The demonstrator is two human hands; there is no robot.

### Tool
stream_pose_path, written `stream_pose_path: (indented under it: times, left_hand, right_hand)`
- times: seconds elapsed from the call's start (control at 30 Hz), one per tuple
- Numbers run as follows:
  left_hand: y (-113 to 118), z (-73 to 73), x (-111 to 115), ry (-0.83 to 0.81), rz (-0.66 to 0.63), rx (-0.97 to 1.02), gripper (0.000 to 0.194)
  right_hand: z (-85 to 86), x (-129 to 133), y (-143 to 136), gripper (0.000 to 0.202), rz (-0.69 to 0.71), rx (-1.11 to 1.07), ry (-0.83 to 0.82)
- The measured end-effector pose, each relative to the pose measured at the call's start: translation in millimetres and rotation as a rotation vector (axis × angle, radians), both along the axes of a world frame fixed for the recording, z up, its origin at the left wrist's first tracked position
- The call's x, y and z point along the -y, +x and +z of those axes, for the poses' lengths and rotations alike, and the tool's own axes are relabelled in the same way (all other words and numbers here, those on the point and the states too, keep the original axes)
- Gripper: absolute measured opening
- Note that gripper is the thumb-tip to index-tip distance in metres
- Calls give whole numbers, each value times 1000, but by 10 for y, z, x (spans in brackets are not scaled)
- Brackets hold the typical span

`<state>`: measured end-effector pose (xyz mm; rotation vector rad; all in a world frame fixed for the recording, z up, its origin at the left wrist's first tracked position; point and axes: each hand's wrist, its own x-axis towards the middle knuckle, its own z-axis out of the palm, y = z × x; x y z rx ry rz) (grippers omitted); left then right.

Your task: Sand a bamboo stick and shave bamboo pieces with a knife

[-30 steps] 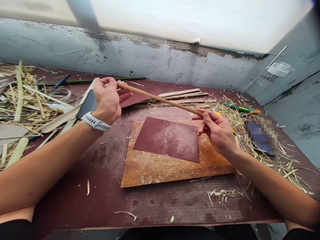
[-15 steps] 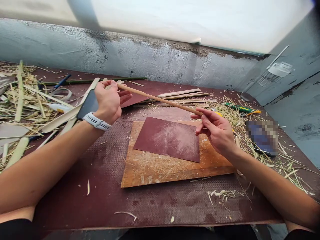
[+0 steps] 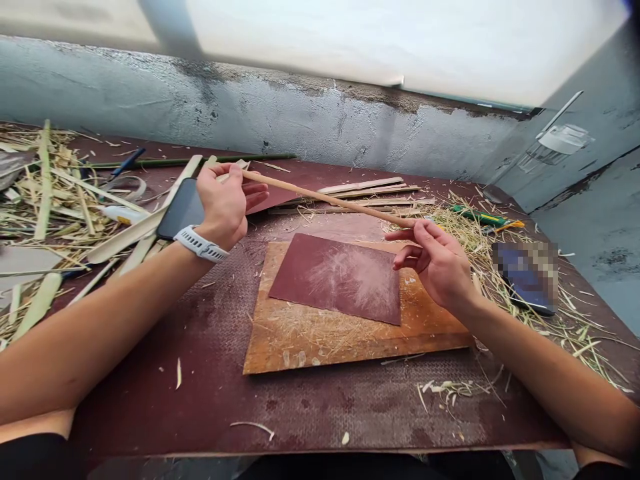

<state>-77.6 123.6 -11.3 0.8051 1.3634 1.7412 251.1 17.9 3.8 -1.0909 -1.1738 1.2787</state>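
A thin, smooth wooden stick (image 3: 325, 198) is stretched between my two hands, slanting down to the right. My left hand (image 3: 225, 200), with a pale watch on its wrist, pinches the stick's left end between thumb and fingers. The right end sits in a pinch of my right hand (image 3: 440, 260), whose lower fingers curl loosely. Below the stick lies a dark red sheet of sandpaper (image 3: 300, 273), its right half coated with pale dust. It rests on a brown wooden board (image 3: 280, 340) strewn with fine shavings.
Bamboo strips and shavings (image 3: 45, 180) heap up at the left, beside a dark phone (image 3: 180, 210). On the right, a green-handled tool (image 3: 480, 215) and another phone (image 3: 525, 280) lie among shavings. Several flat strips (image 3: 365, 193) lie behind the board; a clear lamp (image 3: 560, 143) stands at the back right.
Both hands have shifted slightly to the right with the stick. My right thumb and fingers have changed position a little at its end. The sandpaper and board stay in place.
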Motion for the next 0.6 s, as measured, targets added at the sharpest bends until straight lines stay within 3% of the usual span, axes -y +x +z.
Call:
stream_pose_path:
  times: [0.2,0.33,0.4,0.5,0.6]
  left_hand:
    - [-52,-138,-36,26,-95,-101,34]
    - [79,-108,64,73,-149,-99,31]
    - [163,-73,146,78,-246,-123,32]
    - [245,-35,255,107,-359,-251,40]
    - [248,-7,321,134,-407,-531,32]
  right_hand:
    - [16,-112,119,20,-218,63,120]
    - [-13,-195,209,19,-345,39,139]
    - [-47,-238,259,16,-404,-16,142]
    - [-95,-300,338,15,-465,-74,168]
    - [-93,-334,389,15,-556,-87,226]
